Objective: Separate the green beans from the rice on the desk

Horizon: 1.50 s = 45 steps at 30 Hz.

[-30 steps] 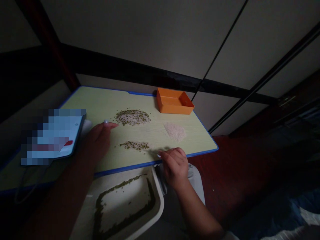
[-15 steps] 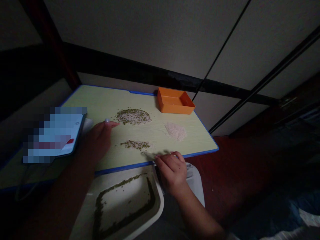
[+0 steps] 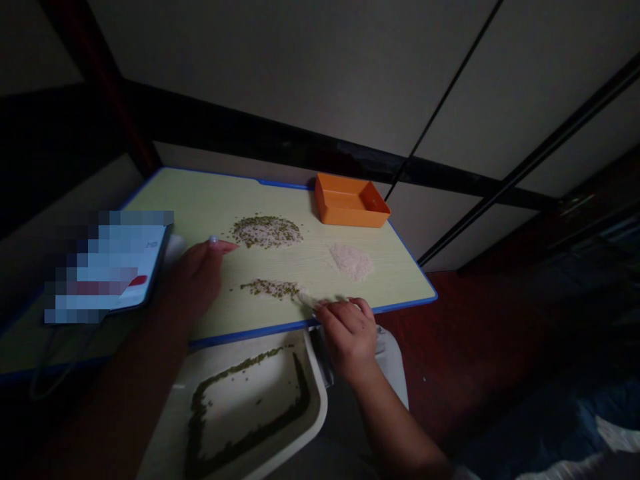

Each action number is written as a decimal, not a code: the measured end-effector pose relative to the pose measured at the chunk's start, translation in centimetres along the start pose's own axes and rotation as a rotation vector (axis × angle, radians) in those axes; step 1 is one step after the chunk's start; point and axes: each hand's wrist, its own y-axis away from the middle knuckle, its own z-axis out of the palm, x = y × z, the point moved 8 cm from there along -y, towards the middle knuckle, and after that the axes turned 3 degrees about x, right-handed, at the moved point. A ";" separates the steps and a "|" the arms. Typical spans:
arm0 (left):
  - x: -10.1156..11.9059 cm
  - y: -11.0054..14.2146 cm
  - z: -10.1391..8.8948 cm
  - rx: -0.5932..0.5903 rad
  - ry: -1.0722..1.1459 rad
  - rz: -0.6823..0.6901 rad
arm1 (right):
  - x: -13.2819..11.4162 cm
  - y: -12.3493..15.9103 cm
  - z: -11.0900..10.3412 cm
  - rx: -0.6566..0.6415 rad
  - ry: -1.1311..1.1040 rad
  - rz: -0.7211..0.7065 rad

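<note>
My right hand [image 3: 347,330] is closed round a thin stick-like tool at the near edge of the yellow-green table [image 3: 210,200]; the tool's tip touches the right end of a small strip of green beans [image 3: 270,288]. My left hand [image 3: 197,277] lies on the table with fingers stretched out, left of that strip and just below a larger mixed pile of beans and rice [image 3: 265,232]. A small heap of white rice [image 3: 351,260] lies to the right.
An orange tray [image 3: 350,200] stands at the table's far right corner. A phone [image 3: 117,267] with a cable lies at the left. Below the table's near edge sits a white tray [image 3: 320,407] with green beans round its inner rim. The room is dim.
My right hand slid left along the table edge and then back right, its tool's tip ending at the small bean strip. My left hand stayed where it was.
</note>
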 end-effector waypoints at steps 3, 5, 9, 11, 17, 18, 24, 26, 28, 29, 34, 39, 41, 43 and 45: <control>0.0 0.0 0.0 -0.009 -0.022 0.000 | -0.3 -0.3 0.0 0.011 -0.011 -0.012; 0.0 0.0 0.1 -0.018 -0.022 0.012 | -0.4 -0.4 0.0 0.013 -0.013 -0.010; 0.0 0.0 0.0 -0.007 -0.017 0.018 | -0.3 -0.6 -0.1 0.019 0.014 0.019; 0.0 0.0 0.0 -0.014 -0.011 0.013 | -0.2 -0.6 -0.2 0.030 0.025 0.034; 0.5 0.0 -0.1 -0.011 -0.021 0.017 | 0.2 -0.9 -0.1 0.042 0.049 0.054; 0.5 0.0 0.0 -0.015 -0.016 0.015 | 0.2 -0.9 -0.1 0.042 0.048 0.057; 0.3 -0.1 0.1 -0.010 -0.006 0.007 | 0.6 -0.8 0.0 0.042 0.039 0.090; 0.2 -0.1 0.1 -0.011 -0.002 0.008 | 0.8 -0.8 0.0 0.041 0.043 0.102; 0.2 -0.1 0.1 -0.015 -0.002 0.014 | 0.9 -0.8 0.1 0.047 0.049 0.106; 0.3 -0.1 0.2 -0.019 0.000 0.016 | 1.0 -0.8 0.1 0.047 0.053 0.105; 0.5 0.0 -0.1 -0.019 -0.009 0.000 | 0.8 -1.1 0.4 0.037 0.057 0.097; 0.5 -0.1 -0.1 -0.018 -0.018 0.007 | 0.5 -1.3 0.3 0.051 0.040 0.085; 0.3 -0.2 0.0 -0.022 -0.025 0.009 | 0.4 -1.3 0.2 0.058 0.037 0.080; 0.0 -0.3 0.1 -0.026 -0.024 0.025 | 0.4 -1.2 0.1 0.069 0.038 0.075; -0.1 -0.3 0.1 -0.020 -0.017 0.049 | 0.4 -1.1 0.0 0.083 0.043 0.074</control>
